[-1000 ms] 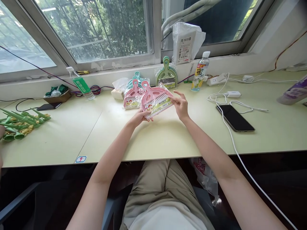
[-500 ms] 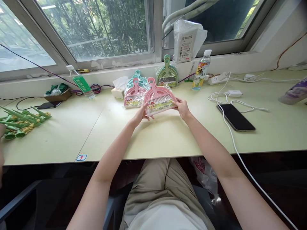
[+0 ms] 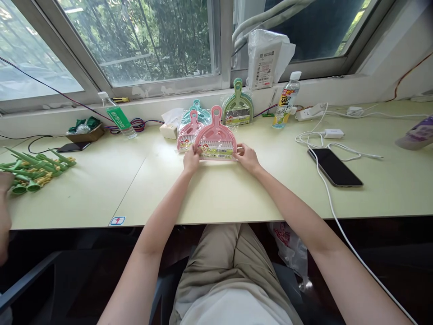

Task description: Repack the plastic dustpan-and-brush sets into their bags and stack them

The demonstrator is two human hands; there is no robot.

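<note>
A pink dustpan and brush set (image 3: pixel 216 135) in clear plastic wrap stands upright between my hands, its handle pointing up. My left hand (image 3: pixel 192 160) grips its lower left edge, and my right hand (image 3: pixel 246 157) pinches the lower right corner. Just behind it on the left is another wrapped pink dustpan set (image 3: pixel 186 134), partly covered. Teal dustpan sets (image 3: pixel 196 113) show behind that one. To the right, a green dustpan set (image 3: pixel 238 108) leans against the wall under the window.
A tissue pack (image 3: pixel 168 131) and a green-labelled bottle (image 3: pixel 118 117) are on the left. At right are a drink bottle (image 3: pixel 286 101), a phone (image 3: pixel 335 167) and white cables. Another person's hand (image 3: pixel 5 185) is beside green plastic pieces (image 3: pixel 37 169) at far left.
The pink dustpan set has turned from a tilt to upright and squarely facing me, its lower edge now level. Both hands have stayed on it. The other person's hand has come further into view.
</note>
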